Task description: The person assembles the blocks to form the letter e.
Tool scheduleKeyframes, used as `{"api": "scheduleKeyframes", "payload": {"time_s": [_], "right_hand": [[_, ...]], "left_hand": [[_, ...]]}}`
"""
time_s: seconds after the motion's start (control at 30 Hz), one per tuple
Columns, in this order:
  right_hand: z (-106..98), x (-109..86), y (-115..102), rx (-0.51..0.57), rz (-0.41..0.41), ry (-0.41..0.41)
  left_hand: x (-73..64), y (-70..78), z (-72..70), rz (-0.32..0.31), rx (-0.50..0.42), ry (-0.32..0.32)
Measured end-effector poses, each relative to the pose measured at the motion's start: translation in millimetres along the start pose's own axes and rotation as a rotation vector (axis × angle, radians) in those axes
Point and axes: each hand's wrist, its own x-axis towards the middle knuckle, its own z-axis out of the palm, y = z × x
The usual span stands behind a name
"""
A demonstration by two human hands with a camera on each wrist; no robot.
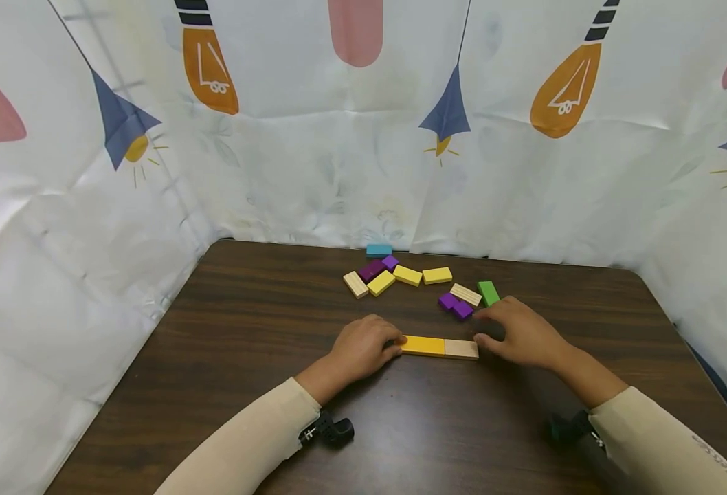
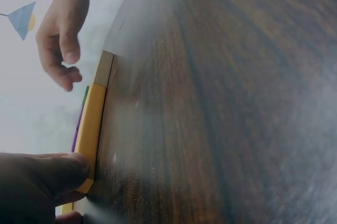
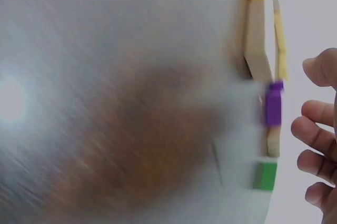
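Observation:
An orange-yellow wooden block and a plain wood block lie end to end in a row on the table. My left hand pinches the left end of the yellow block between thumb and fingers; its fingertips are partly hidden behind the block in the left wrist view. Just beyond the plain block's right end, my right hand is held with fingers spread and bent slightly, apart from the blocks. Nothing sits between its thumb and fingers in the right wrist view. Two purple blocks lie close to its fingertips.
Behind the row are a green block, a ridged plain block, several pale-yellow blocks, another plain block, purple blocks and a blue block at the back edge. A patterned curtain hangs behind the dark table.

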Motion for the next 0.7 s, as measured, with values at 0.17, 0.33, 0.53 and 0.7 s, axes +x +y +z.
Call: {"api": "scheduleKeyframes", "payload": {"time_s": [0.17,0.33,0.53,0.7], "right_hand": [[-11,9.4,18,0.011,0.062,0.013],[-15,17.6,35,0.003,0.118,0.011],[-10,27.1,50,-0.007,0.137,-0.044],[-6,32.6,59,0.019,0.135,-0.091]], "left_hand": [[-0.7,1.1,-2.2,-0.022,0.004,-0.010],[-1.4,1.6,-2.8,-0.026,0.009,-0.009],[-1.2,0.8,-1.0,-0.020,0.015,-0.003],[-1.2,0.5,-0.9,-0.015,0.006,0.001]]}}
